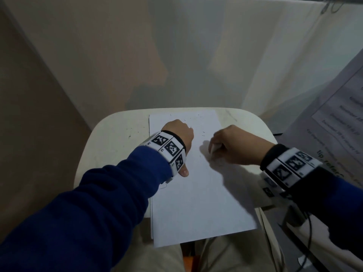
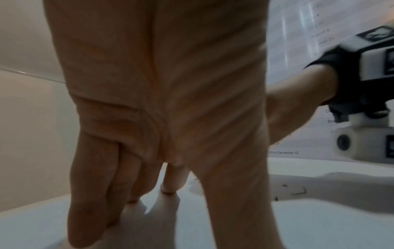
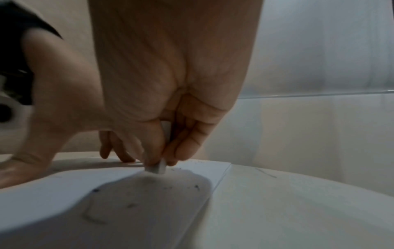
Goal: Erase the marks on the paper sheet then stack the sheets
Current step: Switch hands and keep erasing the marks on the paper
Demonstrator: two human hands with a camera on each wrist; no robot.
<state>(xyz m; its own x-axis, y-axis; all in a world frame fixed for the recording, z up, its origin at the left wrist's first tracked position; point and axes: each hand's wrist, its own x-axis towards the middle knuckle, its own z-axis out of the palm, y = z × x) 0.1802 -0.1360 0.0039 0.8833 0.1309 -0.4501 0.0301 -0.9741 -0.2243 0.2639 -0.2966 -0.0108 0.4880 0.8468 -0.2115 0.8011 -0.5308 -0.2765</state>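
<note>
A white paper sheet (image 1: 198,193) lies on a small cream table (image 1: 112,138), with another sheet's edge showing under it at the left. My left hand (image 1: 177,134) presses down on the sheet's upper left part with straight fingers (image 2: 170,182). My right hand (image 1: 233,146) pinches a white eraser (image 3: 157,166) between thumb and fingers, its tip touching the paper (image 3: 64,202). Faint pencil marks (image 3: 93,217) and dark eraser crumbs lie on the sheet in front of the eraser.
A printed notice (image 1: 337,122) hangs at the right beside the table. Pale walls close in behind and on the left. The sheet overhangs the table's near edge above my lap. A cable (image 1: 306,232) runs down at the right.
</note>
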